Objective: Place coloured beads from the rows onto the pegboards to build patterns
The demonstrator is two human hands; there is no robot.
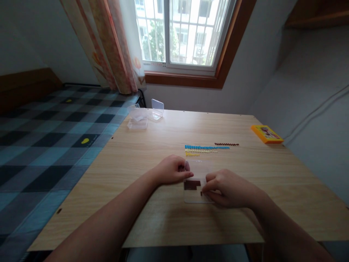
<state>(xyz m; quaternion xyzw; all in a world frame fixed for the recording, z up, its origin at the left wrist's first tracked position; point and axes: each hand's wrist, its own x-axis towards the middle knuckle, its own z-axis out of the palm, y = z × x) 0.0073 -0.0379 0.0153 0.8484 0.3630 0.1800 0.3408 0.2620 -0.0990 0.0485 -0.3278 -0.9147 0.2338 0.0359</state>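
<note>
In front of me an open clear plastic box [192,199] lies on the table. A dark brown patch of small pieces [191,185] fills the upper left of its near half. My left hand [172,170] is closed round the box's left side, thumb at the line between its halves. My right hand [225,187] reaches in from the right, fingers pinched at a tiny brown piece [201,193]. Just beyond the box are rows of small blue pieces [204,147], cream pieces [200,150] and yellow pieces [192,155]. A row of brown pieces [227,144] lies behind them.
Several clear plastic boxes [137,123] stand at the table's far left corner, some with raised lids. An orange-yellow box [267,134] lies at the right edge. A bed with a checked cover [68,145] adjoins the wooden table [109,218] on the left.
</note>
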